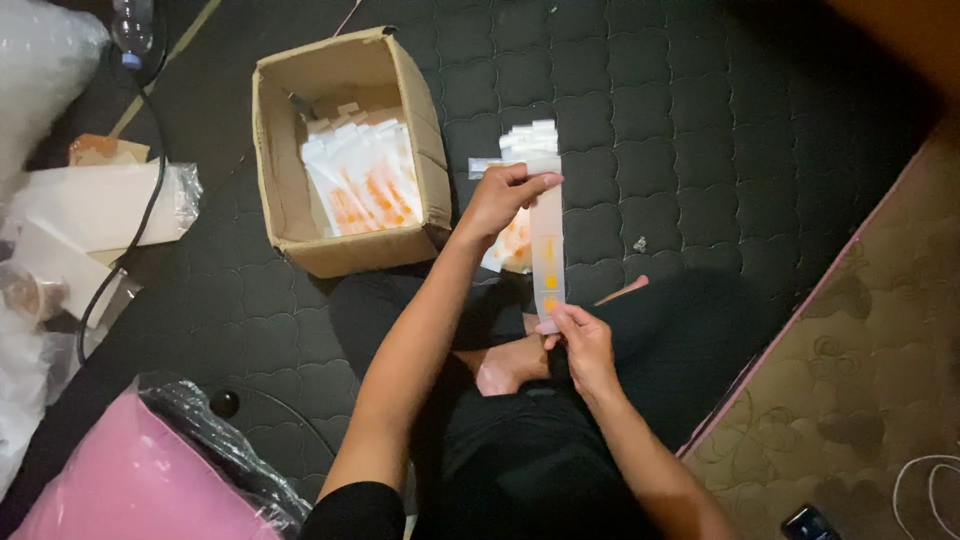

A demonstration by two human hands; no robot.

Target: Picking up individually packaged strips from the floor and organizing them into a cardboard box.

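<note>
Gripping a long, flat white carton strip with orange print (547,250), the left hand (500,197) pinches its top end and the right hand (583,342) its bottom, above the lap. Nearby, an open brown cardboard box (345,150) holds more white-and-orange cartons (365,185); a pink bag (130,480) is cut off.

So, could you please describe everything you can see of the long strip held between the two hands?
The strip is a long, narrow, flat piece, whitish and slightly translucent, like thin plastic or glossy card, with orange marks along its lower half. It runs nearly upright in the view. The left hand pinches its top end and the right hand its bottom end, above the person's lap.
</note>
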